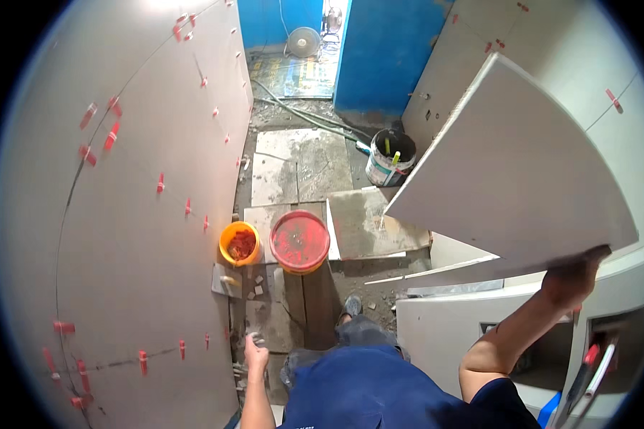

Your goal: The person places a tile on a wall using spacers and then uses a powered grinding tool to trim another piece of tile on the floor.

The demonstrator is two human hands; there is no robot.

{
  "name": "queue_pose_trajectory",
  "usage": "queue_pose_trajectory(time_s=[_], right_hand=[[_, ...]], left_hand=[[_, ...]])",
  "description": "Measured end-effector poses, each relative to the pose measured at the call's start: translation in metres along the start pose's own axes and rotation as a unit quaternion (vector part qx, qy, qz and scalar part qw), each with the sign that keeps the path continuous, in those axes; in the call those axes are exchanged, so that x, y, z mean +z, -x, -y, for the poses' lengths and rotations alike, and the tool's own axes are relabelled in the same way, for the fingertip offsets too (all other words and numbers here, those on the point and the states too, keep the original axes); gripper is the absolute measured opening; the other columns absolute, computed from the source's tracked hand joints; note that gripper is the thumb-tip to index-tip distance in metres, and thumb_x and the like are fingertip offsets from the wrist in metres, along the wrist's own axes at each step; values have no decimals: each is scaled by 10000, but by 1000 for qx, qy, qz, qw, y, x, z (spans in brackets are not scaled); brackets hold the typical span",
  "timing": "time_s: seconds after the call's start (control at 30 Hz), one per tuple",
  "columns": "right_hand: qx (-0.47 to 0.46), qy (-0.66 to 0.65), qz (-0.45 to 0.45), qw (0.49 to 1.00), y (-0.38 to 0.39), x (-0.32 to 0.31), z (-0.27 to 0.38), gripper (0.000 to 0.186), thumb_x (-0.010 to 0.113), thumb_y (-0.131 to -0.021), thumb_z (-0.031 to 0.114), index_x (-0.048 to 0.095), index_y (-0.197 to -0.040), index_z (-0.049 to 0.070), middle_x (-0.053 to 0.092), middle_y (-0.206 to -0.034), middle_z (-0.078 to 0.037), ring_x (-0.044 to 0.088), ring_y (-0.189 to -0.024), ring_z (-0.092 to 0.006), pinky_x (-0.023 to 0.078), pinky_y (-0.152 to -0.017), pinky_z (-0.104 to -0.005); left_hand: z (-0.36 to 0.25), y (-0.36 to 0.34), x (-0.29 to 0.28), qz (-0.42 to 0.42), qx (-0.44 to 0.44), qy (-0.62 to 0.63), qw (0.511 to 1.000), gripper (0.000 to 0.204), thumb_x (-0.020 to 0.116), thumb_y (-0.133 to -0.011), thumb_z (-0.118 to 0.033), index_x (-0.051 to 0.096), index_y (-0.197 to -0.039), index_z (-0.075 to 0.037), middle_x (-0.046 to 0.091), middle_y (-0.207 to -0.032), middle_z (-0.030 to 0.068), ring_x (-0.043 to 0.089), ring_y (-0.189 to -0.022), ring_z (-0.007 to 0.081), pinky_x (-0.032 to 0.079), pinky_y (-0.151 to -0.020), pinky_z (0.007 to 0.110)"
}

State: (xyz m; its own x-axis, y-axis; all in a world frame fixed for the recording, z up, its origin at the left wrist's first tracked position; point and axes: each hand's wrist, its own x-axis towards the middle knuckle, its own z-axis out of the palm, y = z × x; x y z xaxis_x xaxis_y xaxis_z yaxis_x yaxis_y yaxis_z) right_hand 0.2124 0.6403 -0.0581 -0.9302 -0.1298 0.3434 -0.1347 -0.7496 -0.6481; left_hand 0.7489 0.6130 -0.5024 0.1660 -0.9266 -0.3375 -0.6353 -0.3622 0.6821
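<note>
My right hand is closed on the lower edge of a large pale wall tile. The tile stands tilted at the right, its top corner up by the right wall; some of my fingers are hidden by it. My left hand is low near the left wall, fingers curled together. Whether something small sits between its fingertips I cannot make out. Ahead of that hand lies a flat trowel with a light handle, below an orange bucket full of red tile wedges.
A red-lidded bucket stands mid-floor. Flat boards and a hose lie beyond, beside a white bucket holding green-handled tools. Red clips stick out of the left wall's joints. Farther off are a fan and a blue wall.
</note>
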Motion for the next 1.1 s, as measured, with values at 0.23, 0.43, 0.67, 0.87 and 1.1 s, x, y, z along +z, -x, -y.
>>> queue_pose_trajectory(time_s=[0.23,0.43,0.67,0.87,1.1], right_hand=[[-16,35,31,999,-96,31,-69,481,539,-937,348,492,-1307,45,509,-1296,-114,456,-1204,-296,336,-1011,-470],[7,30,59,998,-158,57,-128,539,496,-946,421,448,-1335,51,461,-1343,-110,400,-1254,-303,314,-1026,-484],[38,84,29,995,-230,120,-225,562,408,-973,453,379,-1384,71,403,-1396,-98,360,-1280,-290,247,-1076,-477],[48,140,49,988,-285,221,-304,622,394,-976,469,297,-1432,58,312,-1456,-122,286,-1325,-305,187,-1102,-477],[-12,172,24,985,-339,335,-379,584,448,-974,407,321,-1431,67,329,-1451,-126,307,-1323,-301,202,-1096,-467]], left_hand=[[-70,-7,54,149,-275,105,944,443,585,-729,10,531,-1168,20,637,-1046,184,645,-851,272,523,-709,348],[-63,-49,89,182,-365,101,908,387,451,-784,88,510,-1165,50,677,-943,223,659,-573,272,518,-497,345],[-142,-159,134,132,-351,201,905,310,555,-786,30,559,-1095,4,681,-851,159,673,-625,247,510,-514,325],[-247,-266,143,105,-329,208,915,313,594,-726,29,602,-1037,64,665,-857,158,666,-658,226,544,-583,310],[-400,-439,113,69,-31,-31,997,313,600,-770,-186,641,-1015,4,674,-940,195,651,-907,309,502,-811,368]])
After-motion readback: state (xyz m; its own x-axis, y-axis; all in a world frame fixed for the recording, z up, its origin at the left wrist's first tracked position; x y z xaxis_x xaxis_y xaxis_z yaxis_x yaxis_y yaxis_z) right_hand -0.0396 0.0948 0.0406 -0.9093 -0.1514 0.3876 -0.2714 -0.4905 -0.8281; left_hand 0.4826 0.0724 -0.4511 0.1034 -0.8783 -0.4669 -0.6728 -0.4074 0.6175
